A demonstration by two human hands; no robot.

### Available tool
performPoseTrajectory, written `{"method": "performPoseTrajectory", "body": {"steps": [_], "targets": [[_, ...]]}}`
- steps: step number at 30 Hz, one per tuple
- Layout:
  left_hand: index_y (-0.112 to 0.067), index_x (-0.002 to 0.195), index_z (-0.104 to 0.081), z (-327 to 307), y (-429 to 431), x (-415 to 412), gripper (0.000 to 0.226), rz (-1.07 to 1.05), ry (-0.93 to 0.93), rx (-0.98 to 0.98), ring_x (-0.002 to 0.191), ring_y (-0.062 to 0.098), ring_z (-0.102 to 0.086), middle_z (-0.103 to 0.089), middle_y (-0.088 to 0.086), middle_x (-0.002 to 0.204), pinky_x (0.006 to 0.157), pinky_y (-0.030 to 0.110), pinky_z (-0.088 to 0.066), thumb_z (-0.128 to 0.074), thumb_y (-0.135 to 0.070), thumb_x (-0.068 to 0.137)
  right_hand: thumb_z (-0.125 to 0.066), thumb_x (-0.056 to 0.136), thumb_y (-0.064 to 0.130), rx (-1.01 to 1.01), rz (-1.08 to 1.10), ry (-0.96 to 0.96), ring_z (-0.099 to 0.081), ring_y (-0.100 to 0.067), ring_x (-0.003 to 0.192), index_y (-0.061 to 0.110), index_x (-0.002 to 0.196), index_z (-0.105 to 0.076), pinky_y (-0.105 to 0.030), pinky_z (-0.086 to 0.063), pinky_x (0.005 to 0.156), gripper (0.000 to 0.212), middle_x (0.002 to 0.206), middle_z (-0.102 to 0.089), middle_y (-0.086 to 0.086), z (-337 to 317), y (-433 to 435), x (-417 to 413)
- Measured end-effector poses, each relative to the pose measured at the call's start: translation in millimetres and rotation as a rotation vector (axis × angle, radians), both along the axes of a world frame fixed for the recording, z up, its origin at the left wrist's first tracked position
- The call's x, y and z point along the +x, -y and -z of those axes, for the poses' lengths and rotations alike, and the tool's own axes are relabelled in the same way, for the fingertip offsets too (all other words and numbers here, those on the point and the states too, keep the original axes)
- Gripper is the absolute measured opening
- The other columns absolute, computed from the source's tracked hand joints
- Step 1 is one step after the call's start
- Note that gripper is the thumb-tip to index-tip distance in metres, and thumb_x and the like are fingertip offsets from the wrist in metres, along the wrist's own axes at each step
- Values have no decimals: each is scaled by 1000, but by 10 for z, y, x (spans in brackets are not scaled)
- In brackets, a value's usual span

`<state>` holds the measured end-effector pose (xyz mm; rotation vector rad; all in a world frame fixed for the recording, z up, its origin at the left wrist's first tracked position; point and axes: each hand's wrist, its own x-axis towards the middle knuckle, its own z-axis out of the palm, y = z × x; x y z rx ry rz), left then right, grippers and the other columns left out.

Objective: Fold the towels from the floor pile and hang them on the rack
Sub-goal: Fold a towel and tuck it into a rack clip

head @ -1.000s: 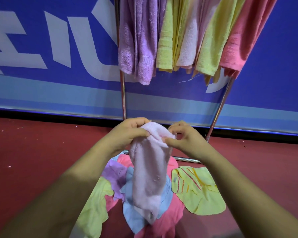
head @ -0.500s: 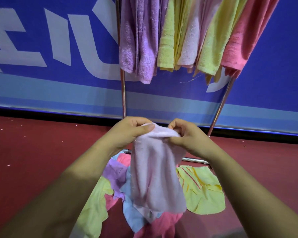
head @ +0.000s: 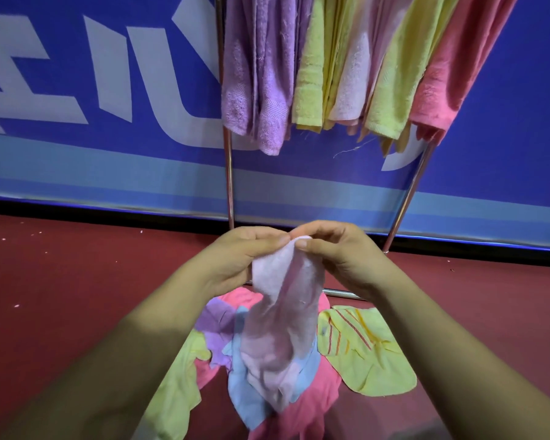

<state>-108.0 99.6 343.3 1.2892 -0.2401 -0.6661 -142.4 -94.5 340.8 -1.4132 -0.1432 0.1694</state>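
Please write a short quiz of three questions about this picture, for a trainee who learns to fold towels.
1. True or false: the left hand and the right hand both pinch the pale pink towel at its top.
2. The leftmost towel on the rack is: A) purple B) black C) white
3. Fill in: the striped yellow towel lies on the ___.
Key: 1 true; 2 A; 3 floor.

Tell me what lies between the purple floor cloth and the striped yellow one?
Head view: the pale pink towel hangs there, above a blue cloth and a pink cloth.
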Motion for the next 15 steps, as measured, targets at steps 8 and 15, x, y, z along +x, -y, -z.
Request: {"method": "performPoseTrajectory", "body": {"steps": [8, 15], "targets": [[-9, 92, -73, -41, -89, 62, 9, 10, 615, 517, 58, -2, -48, -59, -11, 67, 55, 11, -38, -66, -15, 95, -75, 85, -2, -314, 55, 69, -62, -13, 79, 4, 105, -73, -20, -52, 73, 21, 87, -69, -14, -5, 62, -1], [-16, 81, -63, -14, -183, 207, 11, -356, 609, 463, 66, 5, -44, -52, -7, 70, 62, 21, -34, -65, -20, 92, -72, 84, 18, -1160, 66, 108, -44, -14, 60, 13, 66, -57, -24, -32, 52, 24, 63, -53, 1, 183, 306, 172]]}}
